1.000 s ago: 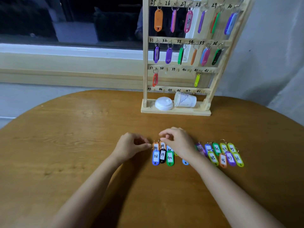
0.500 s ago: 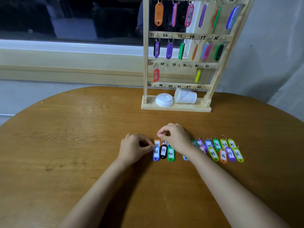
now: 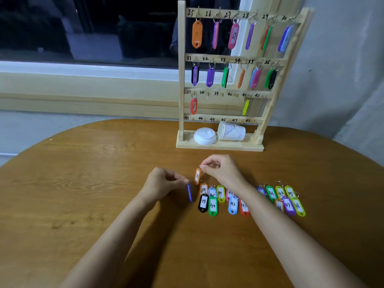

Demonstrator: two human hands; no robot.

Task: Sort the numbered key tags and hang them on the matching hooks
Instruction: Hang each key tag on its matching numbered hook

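Note:
A wooden hook rack [image 3: 181, 80] with numbers 25 to 48 stands at the table's back. Tags hang on its top two rows; a red tag [image 3: 193, 106] hangs at 37 and a yellow-green tag [image 3: 245, 107] near 41. My right hand [image 3: 222, 169] pinches the ring of an orange tag marked 38 [image 3: 197, 176], lifted off the table. My left hand [image 3: 164, 182] pinches the ring of a blue tag [image 3: 189, 192], which hangs edge-on. Several numbered tags [image 3: 213, 205] lie in rows on the table under and right of my right forearm.
A white cup lid [image 3: 204, 136] and a tipped paper cup [image 3: 231, 132] lie on the rack's base. The round wooden table [image 3: 83, 183] runs to a window sill behind. A grey wall stands to the right.
Both hands have risen from the row of tags. The right hand lifted the orange 38 tag, and the left hand lifted the blue tag off the table.

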